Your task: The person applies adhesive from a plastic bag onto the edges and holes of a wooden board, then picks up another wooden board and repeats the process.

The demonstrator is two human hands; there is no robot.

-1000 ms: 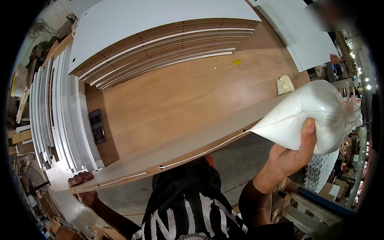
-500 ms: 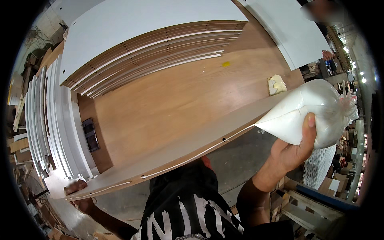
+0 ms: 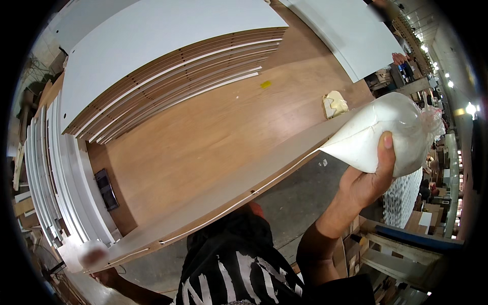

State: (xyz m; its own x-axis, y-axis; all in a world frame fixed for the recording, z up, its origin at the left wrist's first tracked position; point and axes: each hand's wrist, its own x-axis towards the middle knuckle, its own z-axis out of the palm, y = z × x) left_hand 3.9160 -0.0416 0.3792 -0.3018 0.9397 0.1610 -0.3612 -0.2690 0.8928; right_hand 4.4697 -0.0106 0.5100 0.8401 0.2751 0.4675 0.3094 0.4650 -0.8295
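Observation:
My right hand [image 3: 368, 178] is wrapped around a clear plastic bag of white glue [image 3: 391, 127], thumb pressed into its side. The bag's pointed tip touches the narrow edge of a long grey-white board [image 3: 229, 189], tilted across in front of me. A thin white glue bead [image 3: 284, 172] runs along that brown edge, past small dark holes, with a gap near the left end. At the board's left end, my left hand [image 3: 105, 277] grips it from below; a blur hides its upper part.
A stack of white panels [image 3: 173, 46] lies at the far side of the wooden table [image 3: 203, 119]. More panels stand along the left, beside a phone [image 3: 105, 189]. A cream-coloured lump [image 3: 334, 104] sits near the bag. Another person's hand [image 3: 399, 58] is at a white panel [image 3: 345, 35].
The bag's tip has travelled rightward along the board's edge, and the glue bead has grown longer past the hole. My left hand stays at the board's end. The whole view has shifted slightly.

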